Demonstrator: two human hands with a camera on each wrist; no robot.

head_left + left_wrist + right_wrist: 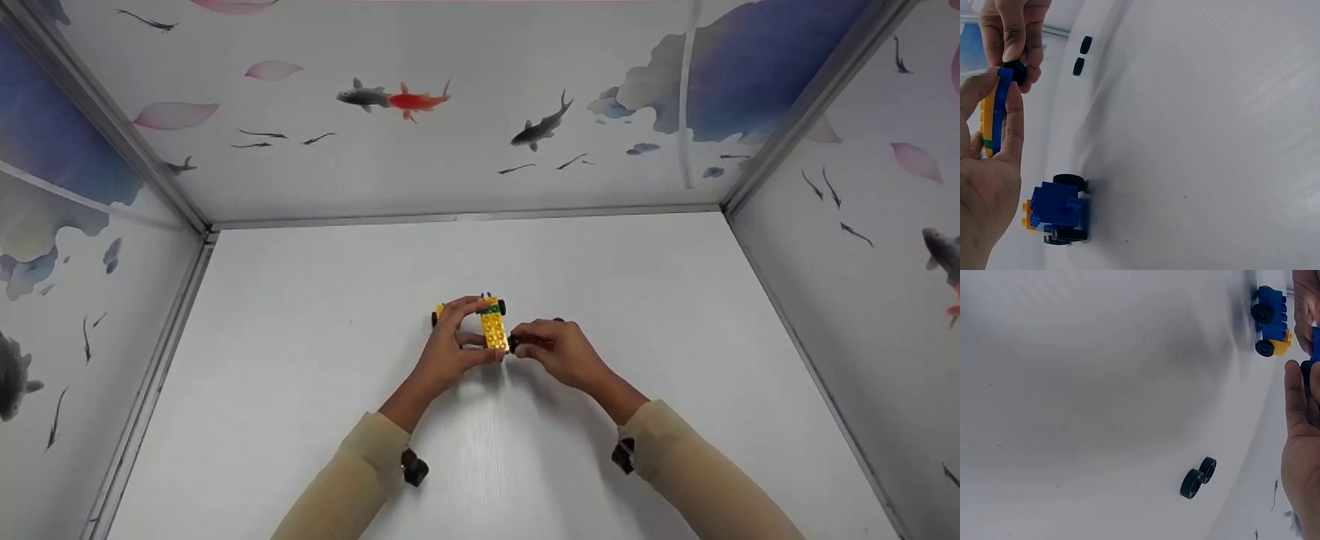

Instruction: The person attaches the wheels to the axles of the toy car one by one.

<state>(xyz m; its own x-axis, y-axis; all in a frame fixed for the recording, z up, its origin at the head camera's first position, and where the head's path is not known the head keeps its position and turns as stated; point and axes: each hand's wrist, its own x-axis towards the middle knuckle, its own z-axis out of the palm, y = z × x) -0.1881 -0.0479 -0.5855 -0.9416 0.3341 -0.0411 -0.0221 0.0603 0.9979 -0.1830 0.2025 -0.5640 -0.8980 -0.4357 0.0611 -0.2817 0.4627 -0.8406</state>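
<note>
Fingers of the left hand [450, 352] are curled round a yellow-and-blue plastic brick plate [995, 112], while a small black wheel [1015, 72] is pinched against its end by the right hand [559, 349]. Misalignment could let the wheel slip. Beside the plate stands a blue brick car [1057, 211]; no containers are seen.

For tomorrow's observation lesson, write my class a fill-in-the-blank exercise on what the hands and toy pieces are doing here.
1. The left hand holds a brick plate that is yellow on top and ____ underneath.
2. The right hand presses a black ____ against the plate's end.
3. On the table, ____ spare wheels lie side by side.
4. The small blue car stands on the table, held by ____ hand.

Missing words: blue; wheel; two; neither
</note>
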